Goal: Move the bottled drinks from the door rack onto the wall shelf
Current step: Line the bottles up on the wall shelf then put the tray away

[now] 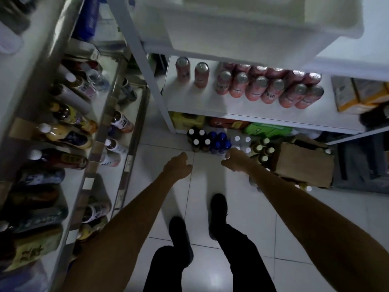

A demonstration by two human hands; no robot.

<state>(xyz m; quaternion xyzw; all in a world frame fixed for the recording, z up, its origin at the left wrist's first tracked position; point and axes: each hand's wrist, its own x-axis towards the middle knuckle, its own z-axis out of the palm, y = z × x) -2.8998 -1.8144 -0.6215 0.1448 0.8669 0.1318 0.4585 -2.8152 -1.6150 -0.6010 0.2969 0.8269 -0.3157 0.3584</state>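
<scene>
The tiled floor [242, 207] runs down a narrow aisle, and the person stands in it looking down. Straight ahead is the white wall shelf [210, 110]. Its left end is bare, and pink cans [263, 87] crowd the middle and right. Along the left side of the aisle stands the door rack [99, 131], with tiers of bottled drinks [69, 138] behind its front rails. As far as the wide lens lets me judge, they stand upright with caps up. A cardboard box [303, 161] sits on the floor below the shelf's right end, beside packs of bottles [210, 142] under its front edge.

Both arms reach forward and down over the floor. The left hand [179, 167] has loosely curled fingers and holds nothing. The right hand [235, 160] is the same, just above the floor packs; I cannot tell if it touches a cap.

The rack's bottles lie well off to the left of both hands and the left hand is nearer, so I'd expect that arm to swing left and grip a bottle around its upright body.
</scene>
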